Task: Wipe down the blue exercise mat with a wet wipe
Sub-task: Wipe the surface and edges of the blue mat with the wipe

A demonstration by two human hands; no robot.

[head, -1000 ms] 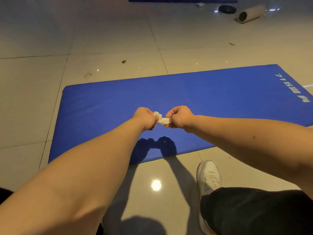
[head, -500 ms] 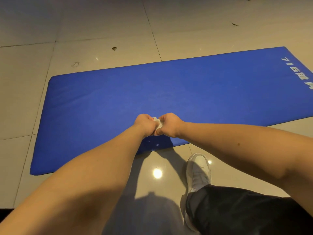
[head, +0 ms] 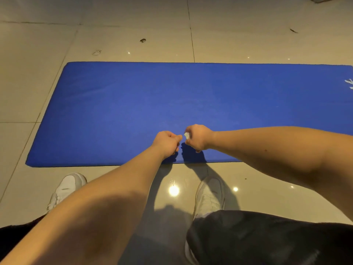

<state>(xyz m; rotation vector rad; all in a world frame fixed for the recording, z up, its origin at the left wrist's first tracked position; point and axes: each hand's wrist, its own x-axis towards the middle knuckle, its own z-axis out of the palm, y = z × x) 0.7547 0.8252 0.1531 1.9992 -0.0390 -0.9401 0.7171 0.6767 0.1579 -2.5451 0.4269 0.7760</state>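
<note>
We hold both hands over the near edge of the flat blue rectangular exercise mat (head: 133,104), which lies on the glossy beige tiled floor (head: 248,35). Our right hand (head: 198,137) grips a small crumpled white wet wipe (head: 186,135). Our left hand (head: 167,143) is just beside it with fingers curled, and we cannot tell whether it pinches the wipe.

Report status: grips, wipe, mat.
Copy: right grip pinching bunched wipe; left grip fisted alongside, hold unclear. Both over mat, near edge. Nothing seen lying on mat.
</note>
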